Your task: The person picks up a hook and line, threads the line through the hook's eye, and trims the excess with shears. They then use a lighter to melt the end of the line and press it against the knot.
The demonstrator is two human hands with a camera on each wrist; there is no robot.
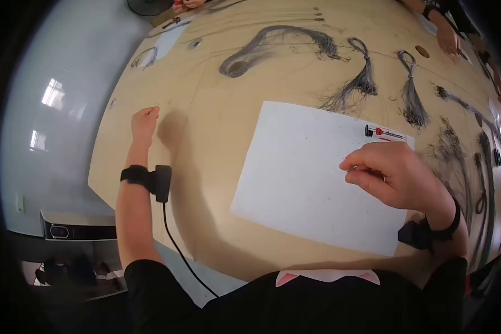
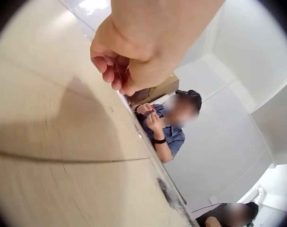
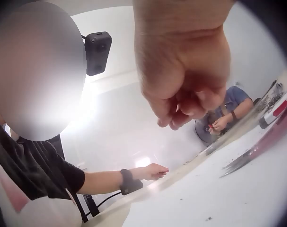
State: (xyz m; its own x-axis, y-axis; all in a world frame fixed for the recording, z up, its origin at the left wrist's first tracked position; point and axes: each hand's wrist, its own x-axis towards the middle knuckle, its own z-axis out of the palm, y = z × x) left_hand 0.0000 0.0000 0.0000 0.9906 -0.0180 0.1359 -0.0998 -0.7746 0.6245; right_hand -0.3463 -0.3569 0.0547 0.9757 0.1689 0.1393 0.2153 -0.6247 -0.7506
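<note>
Mostly, I see a pale tabletop (image 1: 222,114), its far edges lost in the head view's dark rim. A white sheet (image 1: 295,167) lies on it; the right forearm blocks its right edge from me. Beyond it stretch a long grey bundle (image 1: 267,33) and two looped bundles (image 1: 367,75), while darker strands at the right partly hide behind the arm. Someone in a blue shirt (image 2: 174,137) sits past the table, face blurred. My right hand (image 1: 395,172) hangs over the sheet, fingertips drawn together; I can't tell whether they pinch anything. My left hand (image 1: 143,127), above bare table, has curled fingers pinching a fine strand (image 2: 116,66), too thin to trace. Just beyond the right hand lies a black-and-red slim item (image 1: 387,133); tweezers (image 3: 257,149) rest on the sheet, partly cut off in the right wrist view.
</note>
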